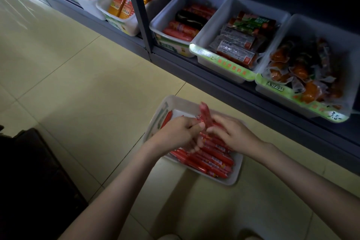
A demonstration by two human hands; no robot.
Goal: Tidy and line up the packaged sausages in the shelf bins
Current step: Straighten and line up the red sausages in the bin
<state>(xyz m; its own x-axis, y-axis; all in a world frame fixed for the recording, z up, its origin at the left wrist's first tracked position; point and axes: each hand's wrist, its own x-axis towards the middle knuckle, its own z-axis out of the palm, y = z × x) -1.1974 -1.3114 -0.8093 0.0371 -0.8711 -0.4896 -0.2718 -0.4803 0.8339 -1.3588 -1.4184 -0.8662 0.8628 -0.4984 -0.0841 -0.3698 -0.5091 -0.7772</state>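
A white plastic bin (236, 175) stands on the tiled floor in front of the shelf. Several red packaged sausages (210, 160) lie in it, most lined up side by side near its front. Both hands are over the bin. My left hand (179, 134) grips a blurred, upright bunch of red sausages (205, 115) by its lower end. My right hand (231, 132) holds the same bunch from the right, its fingers curled against it. One more red sausage (167, 119) lies along the bin's left wall.
The dark shelf's bottom row holds white bins: yellow packs (120, 4), red and black sausages (187, 23), labelled flat packs (237, 43), orange vacuum packs (303, 72). A metal upright (139, 11) stands between bins. A dark object (29, 171) sits at lower left.
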